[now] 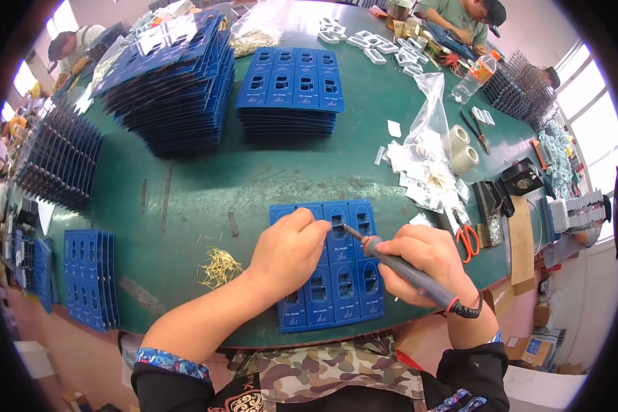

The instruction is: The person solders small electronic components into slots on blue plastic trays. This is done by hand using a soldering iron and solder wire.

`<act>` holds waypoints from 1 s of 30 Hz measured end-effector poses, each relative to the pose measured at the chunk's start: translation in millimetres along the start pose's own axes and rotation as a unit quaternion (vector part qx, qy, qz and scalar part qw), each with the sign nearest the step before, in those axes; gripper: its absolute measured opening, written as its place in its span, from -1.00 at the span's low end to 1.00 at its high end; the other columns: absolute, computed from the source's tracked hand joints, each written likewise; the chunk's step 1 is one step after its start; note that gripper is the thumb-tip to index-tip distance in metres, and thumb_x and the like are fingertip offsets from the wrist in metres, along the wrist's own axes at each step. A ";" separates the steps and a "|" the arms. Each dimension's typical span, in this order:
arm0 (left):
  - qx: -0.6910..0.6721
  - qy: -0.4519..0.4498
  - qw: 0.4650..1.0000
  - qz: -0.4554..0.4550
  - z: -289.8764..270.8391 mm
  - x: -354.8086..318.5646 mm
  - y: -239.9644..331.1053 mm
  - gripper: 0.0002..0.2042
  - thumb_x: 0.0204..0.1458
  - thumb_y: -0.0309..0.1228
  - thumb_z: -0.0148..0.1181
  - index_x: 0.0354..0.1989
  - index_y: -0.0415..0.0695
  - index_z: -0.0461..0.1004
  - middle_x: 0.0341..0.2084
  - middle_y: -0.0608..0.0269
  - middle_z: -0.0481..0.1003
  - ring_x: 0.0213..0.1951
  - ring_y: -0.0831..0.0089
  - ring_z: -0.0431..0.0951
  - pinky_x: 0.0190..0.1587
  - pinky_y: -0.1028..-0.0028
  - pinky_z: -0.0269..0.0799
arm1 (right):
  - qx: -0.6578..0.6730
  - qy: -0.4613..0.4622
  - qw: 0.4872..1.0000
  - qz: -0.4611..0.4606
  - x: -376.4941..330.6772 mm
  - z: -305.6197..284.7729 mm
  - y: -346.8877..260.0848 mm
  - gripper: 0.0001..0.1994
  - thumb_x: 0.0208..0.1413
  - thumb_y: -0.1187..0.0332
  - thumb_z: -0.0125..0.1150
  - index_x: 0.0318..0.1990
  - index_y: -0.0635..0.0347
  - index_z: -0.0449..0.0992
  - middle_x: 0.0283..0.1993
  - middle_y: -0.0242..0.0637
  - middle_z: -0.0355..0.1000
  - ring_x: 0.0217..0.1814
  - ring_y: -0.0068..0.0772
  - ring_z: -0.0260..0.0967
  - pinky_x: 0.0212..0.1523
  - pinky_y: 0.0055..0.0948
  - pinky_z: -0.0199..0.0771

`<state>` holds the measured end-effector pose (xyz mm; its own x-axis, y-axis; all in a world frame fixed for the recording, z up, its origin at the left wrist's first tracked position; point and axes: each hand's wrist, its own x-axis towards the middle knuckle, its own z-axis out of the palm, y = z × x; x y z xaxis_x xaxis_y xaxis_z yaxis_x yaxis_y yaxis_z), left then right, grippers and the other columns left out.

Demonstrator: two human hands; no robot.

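Observation:
A blue circuit board panel [347, 310] with two rows of oval cutouts lies flat on the table in front of me. My right hand [429, 255] grips a soldering iron [406, 273] by its grey and red handle. Its tip reaches into an upper-row cutout, right of the panel's middle. Across the panel's upper left, my left hand [288, 248] is closed, thumb and forefinger pinched beside that tip. Whatever is between those fingers is too small to make out. Left of this hand lies a loose heap of thin brass-coloured pins [220, 268].
Tall stacks of blue panels [165, 89] and a lower stack [288, 96] stand farther back. More panels [89, 278] stand at left. To the right are a plastic bag of small parts [429, 161], tape rolls [463, 150], orange-handled scissors [467, 242] and a small fan [522, 177]. Co-workers sit across the table.

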<state>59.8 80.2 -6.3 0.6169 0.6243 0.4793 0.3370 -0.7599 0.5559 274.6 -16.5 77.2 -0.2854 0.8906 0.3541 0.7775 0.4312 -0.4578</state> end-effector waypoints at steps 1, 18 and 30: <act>0.001 0.001 1.000 0.000 0.4 -0.6 -0.3 -0.86 -0.03 -0.57 0.23 -0.26 -0.20 0.53 -0.45 0.16 0.43 -0.38 0.17 0.50 -0.37 0.28 0.46 | -0.018 -0.019 1.000 0.003 5.1 -3.0 -4.6 -0.74 -0.29 0.50 0.31 -0.31 0.21 0.55 -0.52 -0.22 0.40 -0.56 -0.17 0.38 -0.55 -0.33 0.35; -0.015 0.017 1.000 0.003 0.5 -1.9 -1.3 -0.86 -0.03 -0.57 0.22 -0.26 -0.18 0.53 -0.44 0.17 0.43 -0.38 0.15 0.50 -0.35 0.27 0.45 | 0.053 0.016 0.998 0.036 8.9 -15.3 -9.7 -0.78 -0.31 0.56 0.25 -0.37 0.28 0.55 -0.59 -0.24 0.35 -0.63 -0.31 0.31 -0.60 -0.40 0.25; -0.006 0.016 1.000 -0.004 1.3 -2.2 -1.4 -0.87 -0.02 -0.55 0.22 -0.27 -0.18 0.53 -0.45 0.17 0.44 -0.38 0.16 0.51 -0.36 0.27 0.46 | 0.041 0.001 0.999 0.007 12.2 -3.4 2.5 -0.78 -0.26 0.54 0.26 -0.33 0.26 0.56 -0.56 -0.23 0.37 -0.59 -0.23 0.38 -0.56 -0.35 0.33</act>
<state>58.9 79.7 -9.0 0.5919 0.6351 0.4962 0.3331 -0.7534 0.5669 274.9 -5.1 83.1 -0.2740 0.8961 0.3492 0.7329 0.4297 -0.5274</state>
